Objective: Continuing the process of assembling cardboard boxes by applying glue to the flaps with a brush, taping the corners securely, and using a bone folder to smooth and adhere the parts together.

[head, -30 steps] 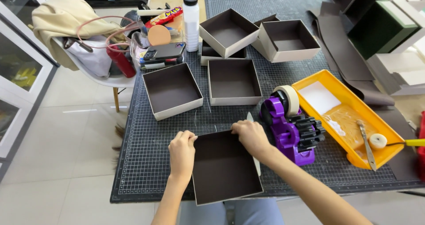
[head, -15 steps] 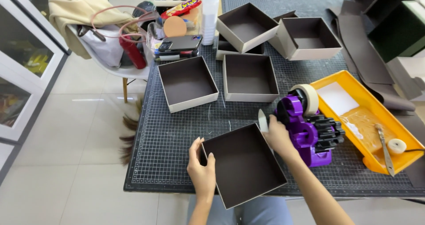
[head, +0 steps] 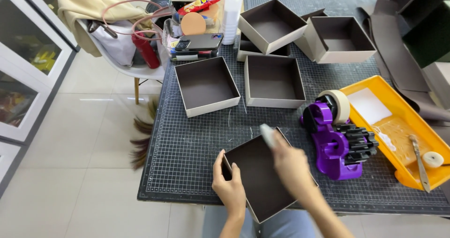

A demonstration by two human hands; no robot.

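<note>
Since half a second ago my right hand [head: 291, 165] has lifted off the far right corner of the dark-lined box [head: 262, 174] and now hovers blurred over its far edge, pinching a small pale strip [head: 267, 135] at the fingertips; I cannot tell what the strip is made of. My left hand [head: 228, 184] has kept its place on the box's left side, thumb inside against the wall and fingers curled around the outside, a firm partial grip.

That box sits at the near edge of the gridded cutting mat [head: 187, 158], turned at an angle, its near corner overhanging the table toward my lap.

Just right of my right hand stands the purple tape dispenser [head: 335, 142] with its roll of pale tape on top. Beyond it lies the yellow tray [head: 403, 172], holding a white sheet, a brush and a small tape roll.

Farther up the mat, 2 open boxes rest side by side: the left open box [head: 206, 85] and the middle open box [head: 274, 80]. Behind them more boxes are stacked, next to a white bottle [head: 231, 13]. A chair [head: 136, 69] piled with bags stands off the mat's left end.
</note>
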